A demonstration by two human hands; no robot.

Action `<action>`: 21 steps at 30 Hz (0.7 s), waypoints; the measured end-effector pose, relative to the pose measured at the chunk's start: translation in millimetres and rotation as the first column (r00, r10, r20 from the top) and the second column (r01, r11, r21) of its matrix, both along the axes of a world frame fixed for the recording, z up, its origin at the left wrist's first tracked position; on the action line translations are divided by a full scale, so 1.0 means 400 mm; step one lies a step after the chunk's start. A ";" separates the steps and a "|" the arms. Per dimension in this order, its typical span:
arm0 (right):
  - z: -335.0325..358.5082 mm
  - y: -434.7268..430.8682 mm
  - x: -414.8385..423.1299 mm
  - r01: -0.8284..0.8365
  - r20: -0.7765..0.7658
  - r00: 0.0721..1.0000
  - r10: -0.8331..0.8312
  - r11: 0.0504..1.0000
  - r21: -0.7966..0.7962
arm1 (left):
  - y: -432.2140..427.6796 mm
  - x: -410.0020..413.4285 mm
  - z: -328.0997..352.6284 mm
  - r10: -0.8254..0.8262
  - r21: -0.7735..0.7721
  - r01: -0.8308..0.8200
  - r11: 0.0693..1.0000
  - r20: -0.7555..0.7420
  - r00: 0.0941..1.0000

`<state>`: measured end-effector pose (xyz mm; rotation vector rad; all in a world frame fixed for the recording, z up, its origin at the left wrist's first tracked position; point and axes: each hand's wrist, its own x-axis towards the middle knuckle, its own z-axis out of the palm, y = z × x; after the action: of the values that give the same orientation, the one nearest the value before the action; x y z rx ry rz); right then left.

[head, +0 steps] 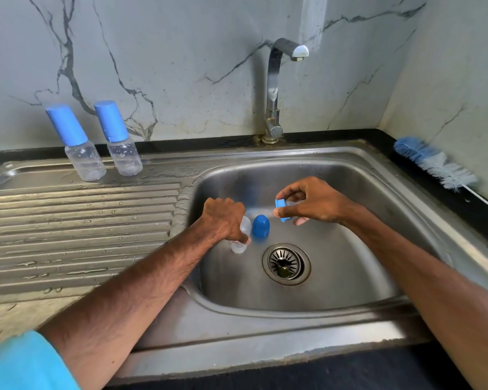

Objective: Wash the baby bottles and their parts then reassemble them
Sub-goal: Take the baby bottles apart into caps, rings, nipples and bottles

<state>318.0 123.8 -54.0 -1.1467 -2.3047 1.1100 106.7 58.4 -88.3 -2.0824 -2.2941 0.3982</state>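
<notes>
Left hand (226, 218) around a half-hidden clear bottle (244, 225); right hand (314, 201), pinch on a blue ring (280, 203)

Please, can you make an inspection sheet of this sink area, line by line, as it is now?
Surface: steel sink with ribbed drainboard, drops of water on it.
Job's things: left capped bottle and right capped bottle upright on the drainboard; clear bottle and blue cap in the basin; blue collar above the basin; bottle brush on the black counter.
Clutter: nothing seen.
Hands: left hand grips the clear bottle; right hand pinches the blue collar.
Cables: nothing seen.
Surroundings: tap, no water running; marble-look wall.
</notes>
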 end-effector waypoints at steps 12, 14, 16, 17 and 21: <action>0.001 0.000 0.002 -0.015 0.029 0.999 0.015 1.000 0.000 | -0.010 -0.010 0.037 0.017 -0.081 -0.018 0.997 -0.016 1.000; 0.001 0.000 0.002 -0.013 0.032 0.999 0.013 1.000 -0.001 | -0.010 -0.011 0.033 0.018 -0.086 -0.018 0.996 0.004 1.000; 0.002 -0.001 0.002 -0.011 0.036 0.999 0.011 1.000 0.001 | -0.009 -0.011 0.033 0.010 -0.078 -0.009 0.997 0.021 1.000; 0.002 -0.001 0.001 -0.010 0.038 0.999 0.010 1.000 0.001 | -0.009 -0.011 0.034 0.006 -0.075 -0.004 0.997 0.029 1.000; 0.002 -0.001 0.001 -0.013 0.045 0.999 0.014 1.000 -0.004 | -0.008 -0.009 0.034 -0.007 -0.051 0.010 0.999 0.057 0.998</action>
<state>318.3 123.3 -53.3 -1.1705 -2.3483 1.1046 103.0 55.4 -74.7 -2.1541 -2.3290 0.4070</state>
